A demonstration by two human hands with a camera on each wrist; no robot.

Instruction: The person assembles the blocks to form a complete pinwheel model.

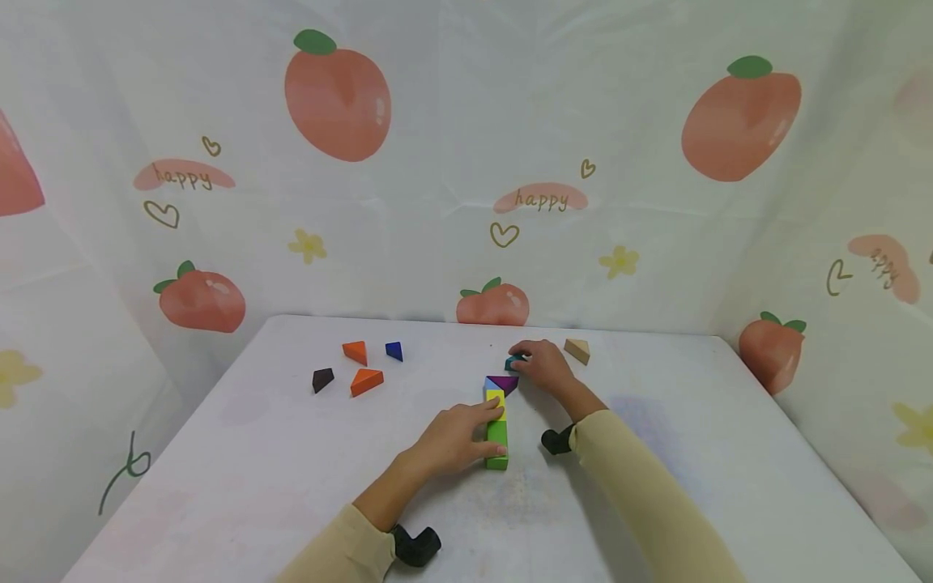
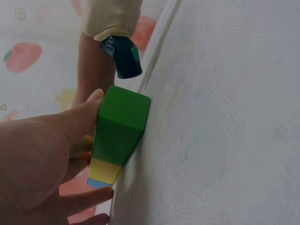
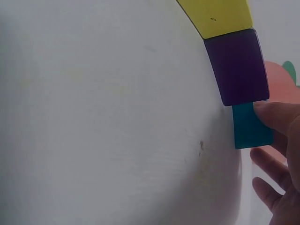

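Note:
A row of blocks lies on the table: a green block (image 1: 496,437) nearest, a yellow block (image 1: 492,398) behind it, then a light blue triangular block (image 1: 492,385) beside a purple triangular block (image 1: 505,384). Fingers of my left hand (image 1: 453,437) rest on the row from its left side, the thumb on the green block and a fingertip over the yellow one. At the far end, my right hand (image 1: 545,366) pinches a teal block (image 3: 248,127) between thumb and fingers, close behind the purple block; in the head view the fingers partly cover it.
Left of the row lie two orange triangular blocks (image 1: 367,381), a dark blue block (image 1: 394,351) and a black block (image 1: 322,379). A wood-coloured block (image 1: 577,351) sits beyond my right hand. A peach-patterned curtain (image 1: 437,162) hangs behind the white table (image 1: 219,486).

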